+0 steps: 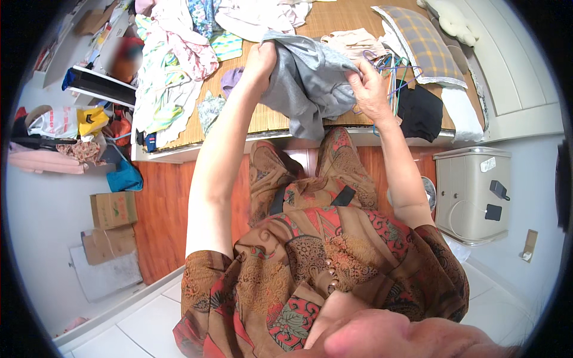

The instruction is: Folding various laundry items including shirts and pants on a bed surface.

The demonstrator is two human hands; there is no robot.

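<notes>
A grey cloth garment (310, 77) hangs between my two hands over the front edge of the bed (239, 128). Its exact kind is hard to make out from the folds. My left hand (262, 61) grips its upper left edge, fingers closed round the fabric. At the right, my right hand (369, 89) pinches the other upper edge. Beside that hand lie several coloured clothes hangers (401, 70) and a folded black garment (420, 112). A small purple cloth (231, 80) is on the mat, left of my left wrist.
Patterned clothes (173, 71) are heaped on the bed's left side. A plaid pillow (425, 48) and a white cloth (461, 113) lie at the right. A beige cabinet (471, 194) stands right of me, cardboard boxes (113, 210) at the left wall. Bags (57, 122) hang left.
</notes>
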